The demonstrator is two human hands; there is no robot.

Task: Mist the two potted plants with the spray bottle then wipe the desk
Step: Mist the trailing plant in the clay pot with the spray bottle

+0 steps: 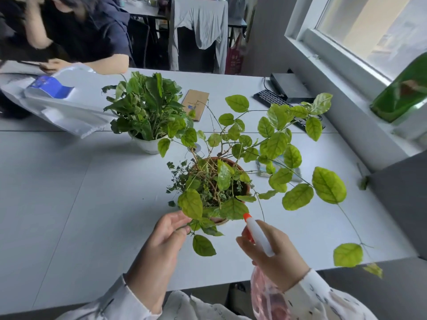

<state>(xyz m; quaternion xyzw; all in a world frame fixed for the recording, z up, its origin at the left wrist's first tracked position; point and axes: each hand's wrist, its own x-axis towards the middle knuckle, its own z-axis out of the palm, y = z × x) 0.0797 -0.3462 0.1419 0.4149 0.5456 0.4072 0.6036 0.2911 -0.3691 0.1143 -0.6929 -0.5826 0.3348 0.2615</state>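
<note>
My right hand [277, 255] grips the spray bottle [257, 234], its orange nozzle just past my fingertips and aimed at the terracotta-potted plant [217, 181]. My left hand [166, 234] is relaxed, fingertips touching a near leaf (no pinch I can see). The white-potted plant [145, 109] stands well beyond my fingers on the desk [69, 192].

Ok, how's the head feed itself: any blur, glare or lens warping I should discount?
Head view: daylight from the window washes out its panes; the wide angle bows the desk edges; the person opposite is motion-blurred and the green object at far right is smeared; the terracotta-pot plant and spray bottle nozzle read sharp, with only soft shadows on the desk.
</note>
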